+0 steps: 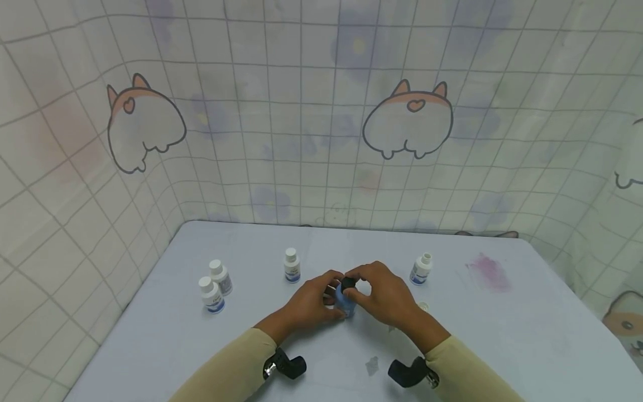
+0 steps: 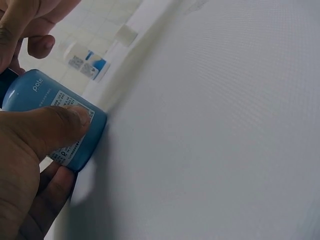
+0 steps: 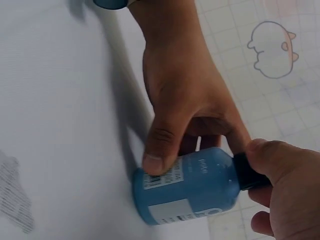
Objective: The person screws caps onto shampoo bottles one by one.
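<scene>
A blue bottle (image 1: 345, 304) with a black cap (image 1: 348, 283) stands upright on the white table between both hands. My left hand (image 1: 312, 302) grips the bottle's body, its thumb lying over the white printed label in the left wrist view. From above, my right hand (image 1: 385, 294) pinches the black cap between thumb and fingers. In the right wrist view the blue bottle (image 3: 195, 187) shows its label side, and the cap (image 3: 248, 172) is partly covered by the right fingers.
An uncapped white bottle (image 1: 421, 269) stands right of the hands, and a loose white cap (image 1: 423, 306) lies beside the right wrist. Capped white bottles stand at the back (image 1: 292, 266) and left (image 1: 212, 296). A patterned curtain (image 1: 321, 123) surrounds the table (image 1: 166, 346).
</scene>
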Demonstrator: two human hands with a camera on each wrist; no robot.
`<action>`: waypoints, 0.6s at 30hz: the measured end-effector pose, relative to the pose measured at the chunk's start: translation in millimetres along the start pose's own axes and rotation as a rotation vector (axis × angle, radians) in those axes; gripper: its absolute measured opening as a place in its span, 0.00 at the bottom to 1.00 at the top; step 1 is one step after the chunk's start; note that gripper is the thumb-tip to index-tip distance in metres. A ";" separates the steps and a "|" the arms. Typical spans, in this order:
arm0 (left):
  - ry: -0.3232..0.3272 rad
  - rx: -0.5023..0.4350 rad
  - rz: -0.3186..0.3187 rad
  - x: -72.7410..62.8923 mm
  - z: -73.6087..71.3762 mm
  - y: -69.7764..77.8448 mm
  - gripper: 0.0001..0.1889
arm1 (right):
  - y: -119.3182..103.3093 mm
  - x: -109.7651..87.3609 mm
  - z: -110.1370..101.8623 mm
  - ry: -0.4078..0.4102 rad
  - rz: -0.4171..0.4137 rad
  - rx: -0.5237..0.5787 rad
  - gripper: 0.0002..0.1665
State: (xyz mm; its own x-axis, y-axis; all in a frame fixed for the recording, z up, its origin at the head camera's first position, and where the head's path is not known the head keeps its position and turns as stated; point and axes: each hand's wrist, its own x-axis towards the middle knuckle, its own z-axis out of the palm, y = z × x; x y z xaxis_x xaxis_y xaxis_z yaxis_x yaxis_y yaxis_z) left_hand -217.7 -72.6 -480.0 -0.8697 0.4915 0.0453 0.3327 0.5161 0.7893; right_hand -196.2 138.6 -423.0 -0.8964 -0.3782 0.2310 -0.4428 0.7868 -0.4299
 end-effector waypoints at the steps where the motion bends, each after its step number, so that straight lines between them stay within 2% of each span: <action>1: 0.000 0.003 0.001 0.0 0.0 -0.1 0.38 | 0.1 -0.8 1.4 0.002 0.010 0.004 0.22; 6: -0.002 0.008 0.016 0.2 0.3 -2.3 0.38 | 0.8 -6.0 8.5 0.021 0.042 0.039 0.25; 18: 0.008 -0.020 0.037 -2.4 0.4 -2.1 0.38 | 0.2 -8.6 7.2 0.024 -0.003 0.032 0.27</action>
State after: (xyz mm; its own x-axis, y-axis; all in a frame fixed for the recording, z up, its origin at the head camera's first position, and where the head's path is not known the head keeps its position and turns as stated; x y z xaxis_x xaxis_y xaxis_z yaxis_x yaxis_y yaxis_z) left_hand -216.1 -74.6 -482.1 -0.8601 0.5039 0.0795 0.3572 0.4836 0.7991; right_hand -188.7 138.6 -431.4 -0.8944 -0.3687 0.2533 -0.4465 0.7695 -0.4565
